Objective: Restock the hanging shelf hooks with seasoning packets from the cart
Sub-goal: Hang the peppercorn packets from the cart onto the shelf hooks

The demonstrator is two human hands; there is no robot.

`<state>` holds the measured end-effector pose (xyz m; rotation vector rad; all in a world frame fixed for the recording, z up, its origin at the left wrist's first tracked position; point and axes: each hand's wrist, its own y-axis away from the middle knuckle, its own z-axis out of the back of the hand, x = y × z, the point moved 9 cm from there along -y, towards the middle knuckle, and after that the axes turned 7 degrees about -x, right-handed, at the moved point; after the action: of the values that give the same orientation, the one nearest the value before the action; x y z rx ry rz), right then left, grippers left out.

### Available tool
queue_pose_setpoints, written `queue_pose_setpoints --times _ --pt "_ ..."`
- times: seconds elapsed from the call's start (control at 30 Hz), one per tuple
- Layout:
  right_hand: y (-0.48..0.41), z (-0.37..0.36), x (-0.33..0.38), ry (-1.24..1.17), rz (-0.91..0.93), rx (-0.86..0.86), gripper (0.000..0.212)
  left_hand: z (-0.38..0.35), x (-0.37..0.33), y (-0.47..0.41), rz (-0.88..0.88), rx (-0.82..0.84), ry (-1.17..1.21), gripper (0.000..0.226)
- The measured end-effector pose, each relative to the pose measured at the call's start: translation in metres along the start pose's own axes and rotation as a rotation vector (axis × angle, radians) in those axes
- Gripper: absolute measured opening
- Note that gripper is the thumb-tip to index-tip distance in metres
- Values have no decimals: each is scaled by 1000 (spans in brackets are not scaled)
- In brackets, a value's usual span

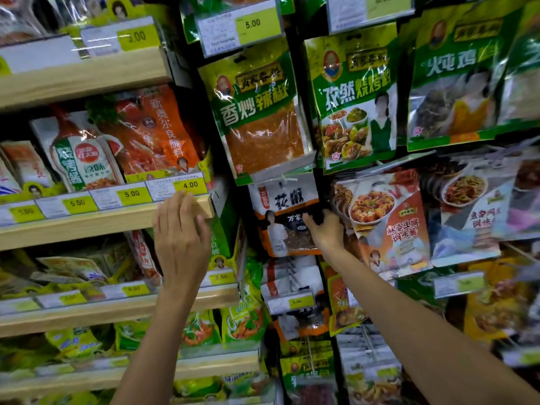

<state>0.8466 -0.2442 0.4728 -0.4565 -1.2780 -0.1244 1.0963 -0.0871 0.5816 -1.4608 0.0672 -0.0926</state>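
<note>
wooden shelves (87, 226): left, tiered | yellow price tags (132, 194): on shelf fronts | orange bag (155, 133): standing on shelf

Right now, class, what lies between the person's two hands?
Head view: between the left hand and the right hand lie a green packet beside the wooden shelf and part of the black and white packet that the right hand grips.

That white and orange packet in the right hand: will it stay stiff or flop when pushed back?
Probably floppy: the packet looks like a thin film pouch, held only at its edge by the right hand. Likely light, since loose dried spice shows through its lower part. The film looks glossy, so it may slip in the grip.
</note>
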Motion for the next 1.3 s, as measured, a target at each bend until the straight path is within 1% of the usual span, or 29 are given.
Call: queue_pose_setpoints --times 0.07,0.17,0.27,0.33,0.4,0.47,0.6,0.63,0.7,0.77,0.83,0.9,0.97,1.07,1.13,1.2,1.3 --pt "14 11 2 46 37 -19 46 6 -7 5 6 -3 18 32" --pt "49 30 0 27 67 -19 46 16 -29 21 41 -2 55 33" --pt "85 54 -12 -35 53 62 40 17 -72 47 91 74 188 30" --pt "107 84 -30 -41 45 67 33 13 -109 72 141 168 306 30" --pt "129 124 -64 -24 -6 51 28 4 -146 105 263 311 446 28" --pt "151 172 -107 -6 -87 23 23 -8 -185 148 463 511 599 25" --pt "197 293 -194 93 -202 -151 13 -19 -288 238 743 906 820 17" --pt "210 324 -215 130 -242 -191 13 -18 -319 260 803 1020 874 19" --pt "237 385 -258 187 -338 -254 13 -11 -383 299 853 1230 938 25" --pt "263 445 -297 204 -440 -318 13 -1 -444 329 853 1358 975 27" --pt "287 504 -329 233 -535 -376 13 10 -501 356 854 1428 994 24" --pt "309 561 -351 268 -604 -437 11 21 -558 385 866 1528 992 21" --pt "326 612 -368 300 -648 -496 13 30 -611 406 836 1612 998 20" --pt "342 679 -386 354 -709 -568 11 35 -687 416 708 1676 1025 19" --pt "346 715 -397 343 -736 -628 17 33 -732 414 618 1688 1045 18" --pt "344 744 -408 320 -769 -681 26 25 -772 412 577 1713 1077 18" --pt "335 779 -426 271 -815 -767 26 9 -829 414 463 1755 1088 18"
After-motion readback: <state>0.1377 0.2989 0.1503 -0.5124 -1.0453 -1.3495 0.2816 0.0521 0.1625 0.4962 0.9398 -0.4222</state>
